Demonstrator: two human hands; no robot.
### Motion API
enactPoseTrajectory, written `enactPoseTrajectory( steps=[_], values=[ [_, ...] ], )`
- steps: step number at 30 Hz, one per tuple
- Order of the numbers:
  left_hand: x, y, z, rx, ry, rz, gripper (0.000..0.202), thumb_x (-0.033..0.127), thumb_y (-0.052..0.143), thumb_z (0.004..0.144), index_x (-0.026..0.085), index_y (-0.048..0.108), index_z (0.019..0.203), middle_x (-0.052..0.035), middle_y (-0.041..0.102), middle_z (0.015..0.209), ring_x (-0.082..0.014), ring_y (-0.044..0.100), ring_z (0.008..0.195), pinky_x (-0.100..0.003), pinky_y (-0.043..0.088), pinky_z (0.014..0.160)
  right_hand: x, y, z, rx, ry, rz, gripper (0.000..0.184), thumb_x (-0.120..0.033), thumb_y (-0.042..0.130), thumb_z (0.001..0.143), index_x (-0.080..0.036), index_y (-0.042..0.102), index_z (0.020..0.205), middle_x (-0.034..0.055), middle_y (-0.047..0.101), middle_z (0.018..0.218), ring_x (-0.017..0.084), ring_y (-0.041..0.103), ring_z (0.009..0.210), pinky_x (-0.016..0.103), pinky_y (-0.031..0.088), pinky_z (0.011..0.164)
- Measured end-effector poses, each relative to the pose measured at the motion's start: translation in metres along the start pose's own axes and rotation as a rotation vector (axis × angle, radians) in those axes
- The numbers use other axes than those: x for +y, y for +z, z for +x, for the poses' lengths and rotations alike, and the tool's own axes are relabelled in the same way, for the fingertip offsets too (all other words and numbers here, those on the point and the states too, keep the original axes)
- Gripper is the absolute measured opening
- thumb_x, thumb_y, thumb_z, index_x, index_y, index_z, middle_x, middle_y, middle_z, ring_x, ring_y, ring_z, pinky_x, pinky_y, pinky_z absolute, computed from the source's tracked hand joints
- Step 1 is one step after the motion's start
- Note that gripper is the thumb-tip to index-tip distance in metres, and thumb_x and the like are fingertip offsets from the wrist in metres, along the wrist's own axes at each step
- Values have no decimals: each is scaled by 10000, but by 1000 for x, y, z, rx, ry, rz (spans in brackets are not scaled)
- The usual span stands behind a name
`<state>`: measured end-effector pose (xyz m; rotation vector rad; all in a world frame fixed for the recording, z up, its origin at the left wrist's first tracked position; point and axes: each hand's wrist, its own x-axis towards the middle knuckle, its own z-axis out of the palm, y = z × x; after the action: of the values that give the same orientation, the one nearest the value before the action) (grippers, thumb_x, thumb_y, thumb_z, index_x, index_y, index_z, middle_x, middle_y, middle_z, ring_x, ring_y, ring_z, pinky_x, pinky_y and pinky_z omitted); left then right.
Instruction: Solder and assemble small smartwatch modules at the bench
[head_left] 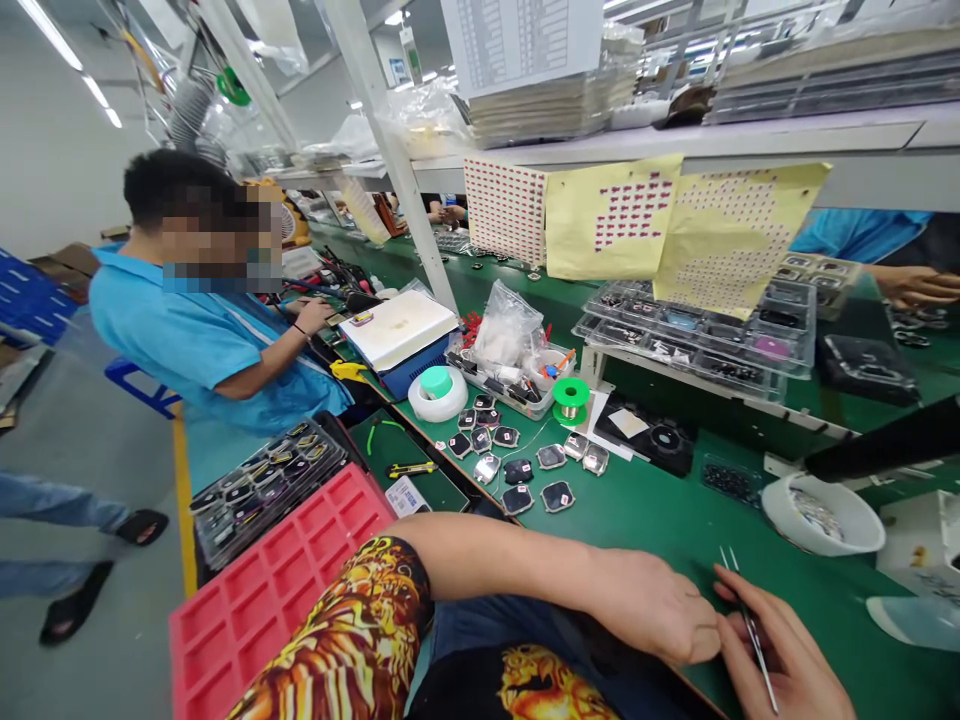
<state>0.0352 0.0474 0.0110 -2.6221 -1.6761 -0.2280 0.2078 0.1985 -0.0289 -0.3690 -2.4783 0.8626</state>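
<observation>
From the head cam, the right hand [784, 650] has a slim pair of steel tweezers [752, 630] pinched between its fingers [739, 600], points aimed up and left across the mat, long axis running diagonally, tips a hair apart with nothing visible between them. The left hand [652, 605] sits just beside it, loosely curled at the end of a flame-print sleeve [352, 630], and I can't tell if it's holding anything. Both are over a smooth green work mat [817, 610], with a white plastic bowl [821, 515] off to the right and a bunch of glossy rounded-square black and silver parts [517, 470] further up. There's a red moulded tray [277, 590] at the near edge, and stacked clear trays [697, 335] sit under yellow sheets dotted with red stickers [611, 220]. A co-worker in a blue shirt [180, 340] works at the same bench, on a grey floor [112, 470]
</observation>
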Motion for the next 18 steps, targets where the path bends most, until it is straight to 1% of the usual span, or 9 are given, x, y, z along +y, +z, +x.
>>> enactPoseTrajectory(
  steps=[2, 4, 8, 9, 11, 13, 16, 18],
  values=[
    [3, 1, 0, 19, -66, -61, 263, 266, 525, 1059, 136, 751, 1031, -115, 743, 998, -216, 745, 956, -328, 570, 700, -1, 1, 0, 16, -5, -5, 400, -537, 587, 1057, -305, 709, 1360, 59, 724, 1325, 256, 777, 1020, 301, 637, 737],
    [7, 0, 0, 45, -100, -30, 245, 255, 544, 1046, 132, 754, 1020, -120, 733, 964, -219, 747, 911, -333, 568, 687, -1, 2, 0, 31, -13, -7, 390, -534, 587, 1055, -310, 710, 1349, 53, 725, 1321, 262, 774, 1042, 313, 637, 761],
    [12, -7, -1, 73, 7, 172, 273, 135, 513, 1012, 152, 785, 995, -128, 710, 939, -219, 738, 862, -353, 529, 620, -3, 3, 0, 20, -29, -10, 373, -509, 554, 1077, -315, 697, 1362, 51, 720, 1324, 269, 762, 1088, 341, 636, 821],
    [12, -8, -2, 73, 25, 185, 280, 129, 511, 1008, 160, 789, 987, -125, 706, 936, -216, 736, 859, -353, 517, 607, -3, 3, 0, 17, -30, -11, 372, -504, 546, 1084, -312, 694, 1365, 54, 718, 1324, 271, 758, 1100, 347, 634, 839],
    [11, -7, -2, 75, 16, 161, 264, 138, 523, 1007, 159, 783, 970, -116, 699, 924, -210, 732, 860, -346, 511, 613, -5, 3, 0, 15, -29, -6, 372, -500, 543, 1089, -303, 694, 1367, 62, 714, 1327, 276, 748, 1122, 354, 635, 868],
    [11, -2, -2, 87, -39, 125, 230, 163, 541, 1014, 140, 767, 975, -108, 694, 909, -207, 729, 852, -338, 519, 641, -7, 3, 1, 13, -22, 10, 373, -499, 560, 1085, -293, 699, 1363, 70, 709, 1333, 274, 747, 1110, 340, 645, 844],
    [13, 2, -3, 118, -123, 83, 241, 249, 549, 1043, 128, 752, 993, -95, 691, 887, -205, 723, 823, -336, 525, 651, -10, 3, 2, 13, -15, 29, 371, -494, 582, 1077, -287, 709, 1357, 76, 706, 1325, 259, 754, 1048, 292, 649, 734],
    [13, 0, -3, 126, -112, 95, 251, 224, 530, 1046, 128, 754, 988, -91, 688, 876, -205, 724, 822, -344, 518, 646, -11, 2, 3, 17, -19, 26, 364, -481, 578, 1080, -286, 712, 1357, 75, 708, 1313, 251, 754, 1041, 278, 644, 717]
  ],
)
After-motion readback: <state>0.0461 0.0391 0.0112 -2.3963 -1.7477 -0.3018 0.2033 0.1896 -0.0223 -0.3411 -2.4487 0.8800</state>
